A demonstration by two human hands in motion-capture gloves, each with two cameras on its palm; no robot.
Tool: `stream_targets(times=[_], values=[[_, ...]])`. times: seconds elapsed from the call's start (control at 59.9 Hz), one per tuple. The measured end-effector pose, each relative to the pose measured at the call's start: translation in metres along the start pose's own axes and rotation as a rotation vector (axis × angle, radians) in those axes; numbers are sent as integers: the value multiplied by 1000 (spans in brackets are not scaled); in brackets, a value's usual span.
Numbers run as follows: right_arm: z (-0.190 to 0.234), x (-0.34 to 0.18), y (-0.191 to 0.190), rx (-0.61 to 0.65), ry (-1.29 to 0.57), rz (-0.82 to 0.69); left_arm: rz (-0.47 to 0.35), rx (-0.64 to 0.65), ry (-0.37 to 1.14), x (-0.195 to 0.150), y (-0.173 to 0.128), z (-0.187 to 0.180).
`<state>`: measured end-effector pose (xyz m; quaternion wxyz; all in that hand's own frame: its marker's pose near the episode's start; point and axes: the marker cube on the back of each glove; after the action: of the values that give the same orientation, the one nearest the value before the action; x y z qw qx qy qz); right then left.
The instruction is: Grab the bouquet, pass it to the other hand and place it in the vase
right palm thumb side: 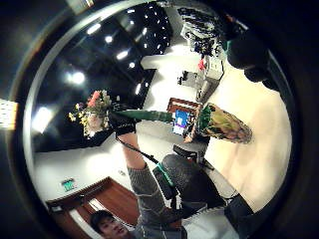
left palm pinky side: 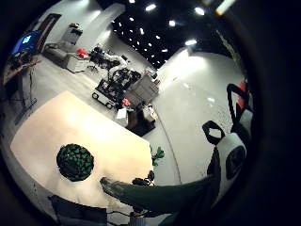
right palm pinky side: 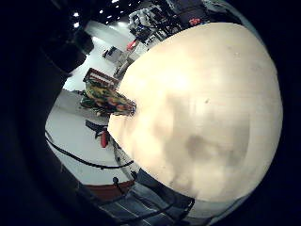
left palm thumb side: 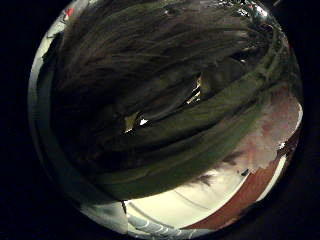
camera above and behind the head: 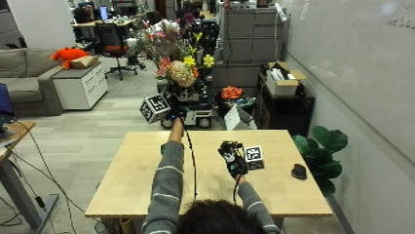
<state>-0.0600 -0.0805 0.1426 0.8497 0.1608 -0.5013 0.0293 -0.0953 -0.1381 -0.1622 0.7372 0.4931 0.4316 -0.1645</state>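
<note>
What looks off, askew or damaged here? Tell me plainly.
Nothing stands out. The left hand grips the bouquet by its stems, flowers up and intact, raised beyond the table's far edge. The right hand is over the tabletop, holding nothing. No spills show.

So the left hand (camera above and behind the head: 174,118) is stretched out past the far edge of the bench (camera above and behind the head: 129,180), holding the bouquet (camera above and behind the head: 179,68) up above it. The right hand (camera above and behind the head: 233,160) sits over the bench middle, a bit right. A vase (right palm thumb side: 223,125) stands on the bench. Potted plant (camera above and behind the head: 321,148) is on the floor off the right side.
</note>
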Motion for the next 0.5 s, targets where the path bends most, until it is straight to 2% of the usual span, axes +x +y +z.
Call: stream_targets(times=[0.084, 0.167, 0.267, 0.351, 0.501], values=[[2, -6, -2, -14, -92, -104, -14, -2, -7, -10, -4, 4], [0, 11, -7, 11, -17, -27, -24, -22, 4, -23, -9, 10], [3, 9, -10, -9, -79, -168, -27, -17, -14, -40, -15, 11], [1, 22, -10, 15, -31, -64, -34, -30, -34, -48, -12, 8], [1, 30, -8, 7, -22, -43, -27, -21, -18, -85, -16, 23]])
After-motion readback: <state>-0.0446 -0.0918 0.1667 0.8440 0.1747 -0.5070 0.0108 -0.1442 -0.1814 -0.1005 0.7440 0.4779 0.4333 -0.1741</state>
